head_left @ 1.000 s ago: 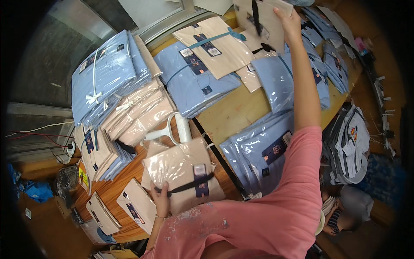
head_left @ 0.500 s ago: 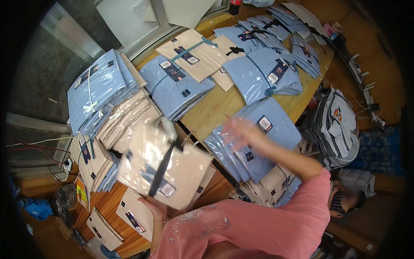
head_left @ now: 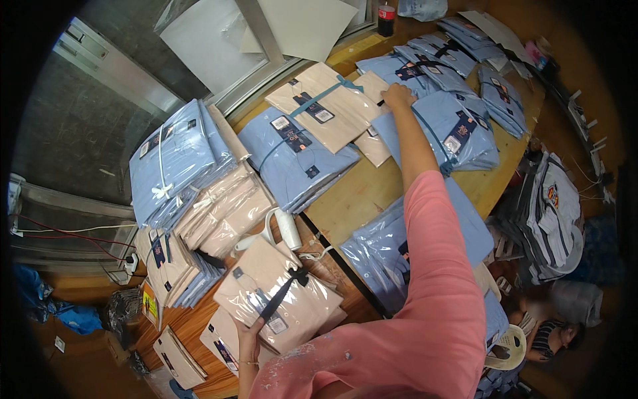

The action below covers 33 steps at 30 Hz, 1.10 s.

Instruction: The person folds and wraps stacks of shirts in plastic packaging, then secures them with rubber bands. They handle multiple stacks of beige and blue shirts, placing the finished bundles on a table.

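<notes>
My left hand (head_left: 248, 338) grips the near edge of a bundle of beige shirts (head_left: 292, 312) in clear plastic, its thumb on top by the black ribbon (head_left: 279, 302) tied around it. The bundle rests tilted at the near side of the wood-grain table. My right arm stretches far forward. At its end my right hand (head_left: 399, 96) is closed at the black tie of another beige bundle (head_left: 369, 85), partly covered by a blue-green-tied beige bundle (head_left: 319, 106). The fingertips are partly hidden.
Blue shirt bundles (head_left: 462, 130) lie around my right hand, with another blue stack (head_left: 372, 249) under my arm. A tall blue and beige pile (head_left: 179, 156) stands at left. A white handled tool (head_left: 287, 229) lies mid-table. A cola bottle (head_left: 386, 21) stands at the back.
My right hand has moved forward from above the near blue stack to the far beige bundle. The black-ribboned bundle in my left hand has come down onto the table, leaving the white tool more visible.
</notes>
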{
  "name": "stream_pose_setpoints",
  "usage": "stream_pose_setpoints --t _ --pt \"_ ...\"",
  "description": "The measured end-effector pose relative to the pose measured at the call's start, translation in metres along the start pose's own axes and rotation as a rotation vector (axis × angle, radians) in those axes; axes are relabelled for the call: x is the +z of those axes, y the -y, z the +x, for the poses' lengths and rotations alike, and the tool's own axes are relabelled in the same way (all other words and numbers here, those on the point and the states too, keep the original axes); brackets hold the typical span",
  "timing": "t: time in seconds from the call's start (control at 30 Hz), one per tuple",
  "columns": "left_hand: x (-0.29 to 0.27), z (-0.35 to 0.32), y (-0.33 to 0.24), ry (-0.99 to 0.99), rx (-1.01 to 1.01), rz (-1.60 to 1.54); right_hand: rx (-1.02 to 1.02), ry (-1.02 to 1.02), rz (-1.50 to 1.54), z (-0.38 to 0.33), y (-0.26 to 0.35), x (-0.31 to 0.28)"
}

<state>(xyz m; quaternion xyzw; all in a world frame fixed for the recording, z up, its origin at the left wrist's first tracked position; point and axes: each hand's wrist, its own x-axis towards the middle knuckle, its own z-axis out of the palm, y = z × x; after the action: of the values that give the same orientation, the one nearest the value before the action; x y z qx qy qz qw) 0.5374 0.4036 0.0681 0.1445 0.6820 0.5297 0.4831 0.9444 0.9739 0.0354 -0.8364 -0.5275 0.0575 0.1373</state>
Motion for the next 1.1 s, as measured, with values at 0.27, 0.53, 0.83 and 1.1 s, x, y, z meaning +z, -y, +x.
stream_pose_setpoints --t 0.27,0.53,0.83,1.1 --pt "0.018 0.01 0.012 -0.13 0.112 0.039 -0.451 -0.182 0.592 0.036 0.006 -0.06" --pt "0.02 0.003 -0.001 -0.049 0.282 -0.002 -0.893 -0.518 0.675 -0.167 0.032 -0.232" --pt "-0.021 -0.009 0.055 -0.17 0.237 0.139 -0.311 0.661 1.418 -0.358 0.009 -0.167" --pt "-0.042 -0.008 0.087 0.128 0.04 -0.166 -0.655 0.64 0.507 -0.529 -0.028 -0.04"
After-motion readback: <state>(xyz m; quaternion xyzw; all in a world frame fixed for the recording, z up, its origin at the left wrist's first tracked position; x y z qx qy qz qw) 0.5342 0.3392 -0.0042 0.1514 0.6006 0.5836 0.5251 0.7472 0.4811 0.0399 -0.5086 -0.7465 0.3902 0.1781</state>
